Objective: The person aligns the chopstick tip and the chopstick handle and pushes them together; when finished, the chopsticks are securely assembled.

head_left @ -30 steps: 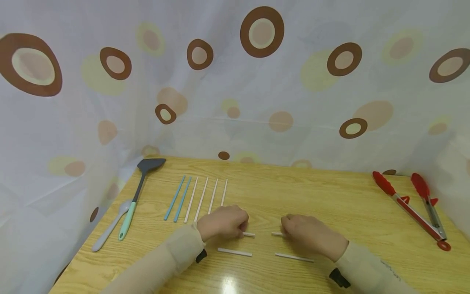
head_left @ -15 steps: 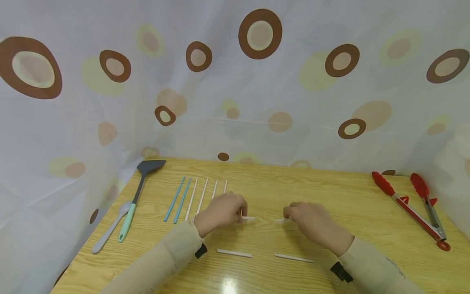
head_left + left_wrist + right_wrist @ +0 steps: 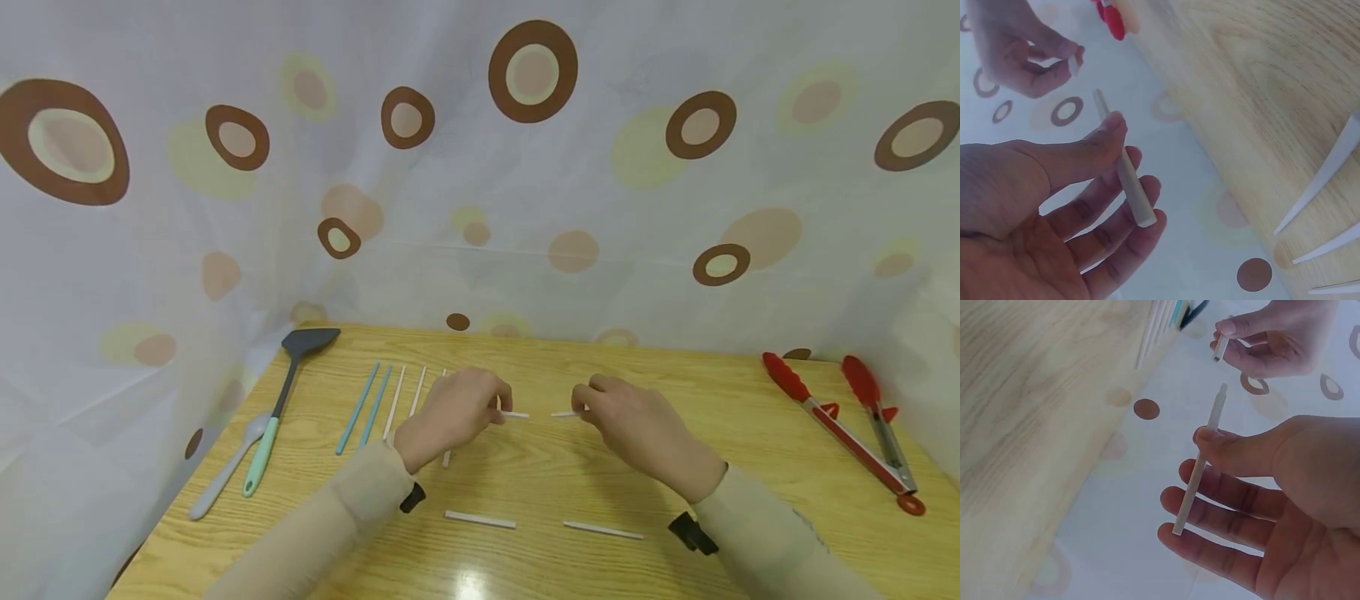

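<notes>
My left hand (image 3: 453, 412) pinches a short white chopstick piece (image 3: 1135, 190) between thumb and fingertips. In the left wrist view the piece lies across the fingers, its blunt square end toward the little finger. Opposite it, my right hand (image 3: 637, 429) pinches a second short chopstick piece (image 3: 1192, 487), which has a narrowed stub at its far end. Both are held above the table, roughly in line, with a gap between their facing ends. Nearer me on the wood lie two more short white pieces, a left piece (image 3: 480, 520) and a right piece (image 3: 603, 530).
Blue chopsticks (image 3: 358, 408) and several long white chopsticks (image 3: 394, 400) lie side by side left of centre, partly behind my left hand. Farther left are a turner (image 3: 273, 417) with a mint handle and a grey spoon (image 3: 228, 467). Red tongs (image 3: 847, 433) lie at the right.
Both hands have risen and moved away from me toward the back of the table, carrying their chopstick pieces. The two pieces near the front have stayed put.
</notes>
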Action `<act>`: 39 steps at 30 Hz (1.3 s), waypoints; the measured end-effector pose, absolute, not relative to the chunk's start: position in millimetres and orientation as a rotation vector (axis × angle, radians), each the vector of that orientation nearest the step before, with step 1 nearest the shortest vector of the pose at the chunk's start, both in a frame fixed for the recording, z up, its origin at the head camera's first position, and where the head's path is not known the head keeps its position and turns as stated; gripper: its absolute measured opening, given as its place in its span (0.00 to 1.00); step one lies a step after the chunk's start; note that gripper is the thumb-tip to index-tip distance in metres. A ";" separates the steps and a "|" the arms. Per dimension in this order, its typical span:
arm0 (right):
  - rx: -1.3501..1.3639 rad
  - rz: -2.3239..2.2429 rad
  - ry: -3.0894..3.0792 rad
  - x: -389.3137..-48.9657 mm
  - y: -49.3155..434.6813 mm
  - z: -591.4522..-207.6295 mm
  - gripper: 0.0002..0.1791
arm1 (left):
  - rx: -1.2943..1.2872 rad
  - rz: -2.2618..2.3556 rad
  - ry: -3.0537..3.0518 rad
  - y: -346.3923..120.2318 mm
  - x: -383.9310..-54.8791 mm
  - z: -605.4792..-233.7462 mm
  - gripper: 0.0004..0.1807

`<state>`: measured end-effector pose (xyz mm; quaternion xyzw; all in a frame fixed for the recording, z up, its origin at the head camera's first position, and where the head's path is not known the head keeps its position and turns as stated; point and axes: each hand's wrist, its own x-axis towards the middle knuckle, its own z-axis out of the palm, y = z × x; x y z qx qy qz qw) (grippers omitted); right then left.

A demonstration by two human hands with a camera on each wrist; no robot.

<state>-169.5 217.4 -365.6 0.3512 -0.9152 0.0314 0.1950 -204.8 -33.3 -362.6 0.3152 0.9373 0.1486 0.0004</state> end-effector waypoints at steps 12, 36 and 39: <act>1.030 0.161 -2.526 -175.2 204.5 -353.0 0.13 | 1.084 0.524 2.982 -28.7 -208.4 -355.1 0.06; 1.060 0.269 -2.597 -180.2 205.3 -355.5 0.10 | 1.083 0.604 3.019 -31.4 -209.7 -358.5 0.05; 1.058 0.275 -2.602 -179.8 205.4 -355.8 0.10 | 1.093 0.611 3.029 -31.9 -209.5 -359.7 0.05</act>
